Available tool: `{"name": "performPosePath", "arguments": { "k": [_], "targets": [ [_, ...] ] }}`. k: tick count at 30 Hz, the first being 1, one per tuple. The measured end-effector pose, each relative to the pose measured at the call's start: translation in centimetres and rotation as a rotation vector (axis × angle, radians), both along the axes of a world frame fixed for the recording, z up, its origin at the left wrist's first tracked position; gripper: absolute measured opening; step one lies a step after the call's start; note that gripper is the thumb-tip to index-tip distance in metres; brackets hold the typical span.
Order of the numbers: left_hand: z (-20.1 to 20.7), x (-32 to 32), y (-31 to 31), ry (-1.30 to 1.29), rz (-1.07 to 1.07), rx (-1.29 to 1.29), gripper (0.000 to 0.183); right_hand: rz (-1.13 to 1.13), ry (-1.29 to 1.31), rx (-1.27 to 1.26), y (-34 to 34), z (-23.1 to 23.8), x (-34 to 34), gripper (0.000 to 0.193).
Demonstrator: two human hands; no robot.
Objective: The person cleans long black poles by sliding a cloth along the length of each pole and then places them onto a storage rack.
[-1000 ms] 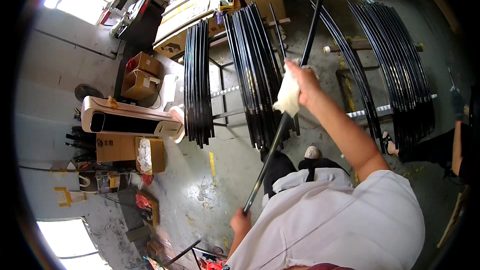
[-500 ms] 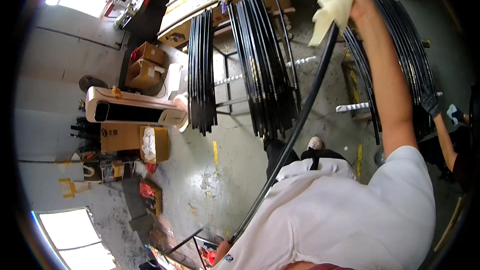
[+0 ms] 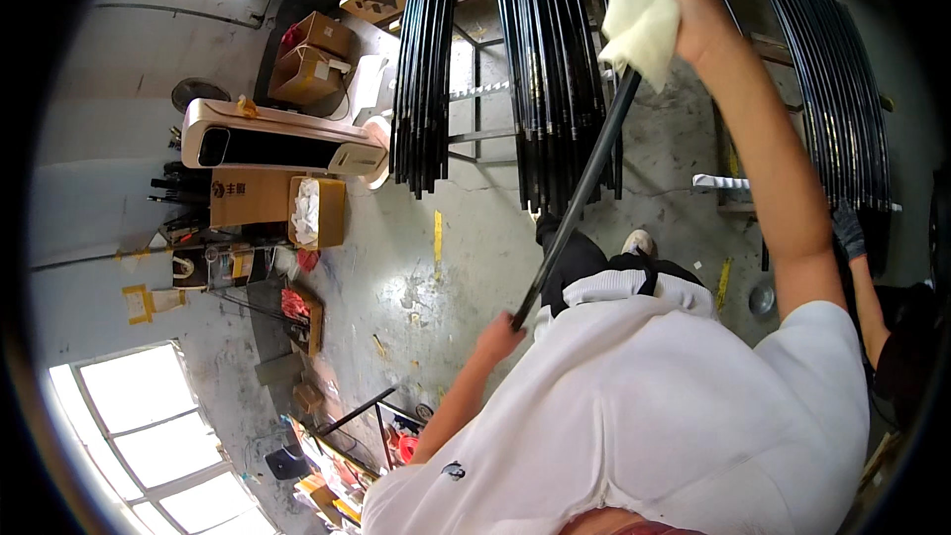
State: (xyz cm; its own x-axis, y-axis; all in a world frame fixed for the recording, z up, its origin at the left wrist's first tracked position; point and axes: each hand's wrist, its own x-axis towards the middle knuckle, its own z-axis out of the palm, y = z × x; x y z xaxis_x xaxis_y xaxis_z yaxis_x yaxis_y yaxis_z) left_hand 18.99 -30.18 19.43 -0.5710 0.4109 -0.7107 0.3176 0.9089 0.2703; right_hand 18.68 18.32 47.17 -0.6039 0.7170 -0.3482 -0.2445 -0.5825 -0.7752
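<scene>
A long black rod (image 3: pixel 584 188) runs slantwise across the front of my body. My left hand (image 3: pixel 498 338) is closed around its lower end, near my waist. At the upper end, my right hand (image 3: pixel 693 10) presses a pale yellow cloth (image 3: pixel 639 15) around the rod, arm stretched out; the cloth hides part of the rod and some fingers. Beyond the rod, many similar black rods lie side by side on a rack, in a narrow bundle (image 3: pixel 424 79) and a wider bundle (image 3: pixel 550 79).
Another row of black rods (image 3: pixel 832 89) lies at the right, with a co-worker's gloved hand (image 3: pixel 849 230) at its near end. A white upright appliance (image 3: pixel 282 139), cardboard boxes (image 3: pixel 315 59) and an open carton (image 3: pixel 317 213) line the left. A metal bowl (image 3: pixel 761 299) is on the floor.
My left hand has come up and forward from the lower edge with the rod's end. My right hand and cloth have shifted slightly left. The view has tilted.
</scene>
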Motion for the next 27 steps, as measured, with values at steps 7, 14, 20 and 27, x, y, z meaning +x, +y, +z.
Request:
{"name": "performPosePath", "arguments": {
  "k": [7, 14, 20, 27],
  "targets": [
    [5.4, -0.2, 16.4, -0.157, 0.111, 0.456, 0.051, 0.213, -0.090, 0.218, -8.5, -13.3, 0.1, 0.028],
    [10.3, -0.5, 21.9, -0.584, 0.108, 0.752, 0.049, 0.487, -0.225, 0.326, -14.8, -21.0, 4.5, 0.016],
    [12.1, -2.9, 25.1, -0.293, 0.193, 1.150, 0.038, 0.533, -0.256, 0.627, -13.8, -19.6, 5.6, 0.019],
    [12.5, -6.7, 28.7, -0.380, 0.461, 1.346, 0.018, 0.802, -0.463, 0.595, -15.7, -20.8, 7.5, 0.034]
  ]
}}
